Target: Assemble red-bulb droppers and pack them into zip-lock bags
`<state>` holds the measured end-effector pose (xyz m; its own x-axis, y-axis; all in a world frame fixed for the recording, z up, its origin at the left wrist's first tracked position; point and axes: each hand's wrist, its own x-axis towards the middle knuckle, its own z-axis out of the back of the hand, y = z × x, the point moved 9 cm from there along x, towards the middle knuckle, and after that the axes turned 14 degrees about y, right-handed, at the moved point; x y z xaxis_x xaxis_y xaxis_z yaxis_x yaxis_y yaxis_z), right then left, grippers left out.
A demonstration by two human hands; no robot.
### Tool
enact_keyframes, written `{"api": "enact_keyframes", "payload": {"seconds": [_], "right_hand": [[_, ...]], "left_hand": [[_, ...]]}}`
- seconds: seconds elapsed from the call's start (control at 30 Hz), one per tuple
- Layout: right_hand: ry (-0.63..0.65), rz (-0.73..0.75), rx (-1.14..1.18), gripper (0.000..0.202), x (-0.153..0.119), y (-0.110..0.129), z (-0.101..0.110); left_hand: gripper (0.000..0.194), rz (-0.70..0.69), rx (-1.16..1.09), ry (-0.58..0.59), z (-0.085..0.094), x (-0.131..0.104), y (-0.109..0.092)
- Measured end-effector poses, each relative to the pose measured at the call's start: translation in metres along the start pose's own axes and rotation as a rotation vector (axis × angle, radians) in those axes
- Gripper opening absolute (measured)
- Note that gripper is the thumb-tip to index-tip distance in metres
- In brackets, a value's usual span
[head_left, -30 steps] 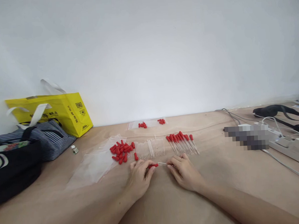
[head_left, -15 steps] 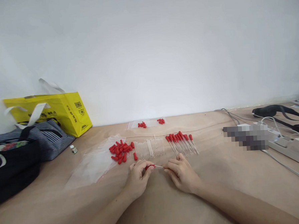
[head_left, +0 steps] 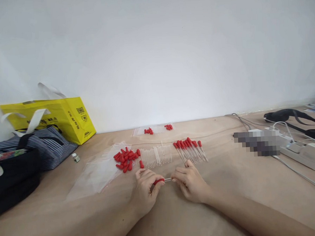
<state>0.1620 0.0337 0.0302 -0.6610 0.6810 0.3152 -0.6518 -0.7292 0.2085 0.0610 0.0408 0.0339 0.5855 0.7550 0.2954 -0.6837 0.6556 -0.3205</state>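
Note:
Between thumb and fingers, my left hand (head_left: 148,190) pinches a red rubber bulb (head_left: 158,181). A clear tube (head_left: 167,179) runs from the bulb to my right hand (head_left: 191,183), whose closed fingers grip its other end. Beyond my left hand lies a pile of loose red bulbs (head_left: 126,158). A row of clear tubes (head_left: 156,156) lies right of that pile. Further right, several tubes with red bulbs on them (head_left: 191,149) lie side by side, just beyond my right hand.
Flat plastic bags (head_left: 94,176) lie at the left, near a small bottle (head_left: 75,157). More red bulbs (head_left: 148,131) rest on a bag near the wall. Yellow (head_left: 78,118), striped and black bags stand far left; a power strip (head_left: 304,154) and cables are right.
Both hands have moved slightly nearer to me with the bulb and tube. The tube now lies more level between them. The view has shifted a little.

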Motion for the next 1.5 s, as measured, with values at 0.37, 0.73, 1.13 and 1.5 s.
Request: {"api": "enact_keyframes", "payload": {"seconds": [0.37,0.73,1.13,1.5], "right_hand": [[0.041,0.076,0.046,0.021,0.007,0.008,0.0],[0.068,0.007,-0.09,0.014,0.009,-0.009,0.001],[0.086,-0.151,-0.002,0.021,0.015,-0.032,-0.007],[0.068,-0.801,-0.158,0.02,0.04,-0.109,-0.006]], "left_hand": [[0.017,-0.088,0.053,-0.013,0.005,0.001,-0.012],[0.011,-0.084,0.054,-0.026,0.005,0.004,0.006],[0.021,0.148,0.086,-0.053,0.011,0.004,0.033],[0.022,0.451,0.374,-0.101,0.034,-0.006,0.083]]}}
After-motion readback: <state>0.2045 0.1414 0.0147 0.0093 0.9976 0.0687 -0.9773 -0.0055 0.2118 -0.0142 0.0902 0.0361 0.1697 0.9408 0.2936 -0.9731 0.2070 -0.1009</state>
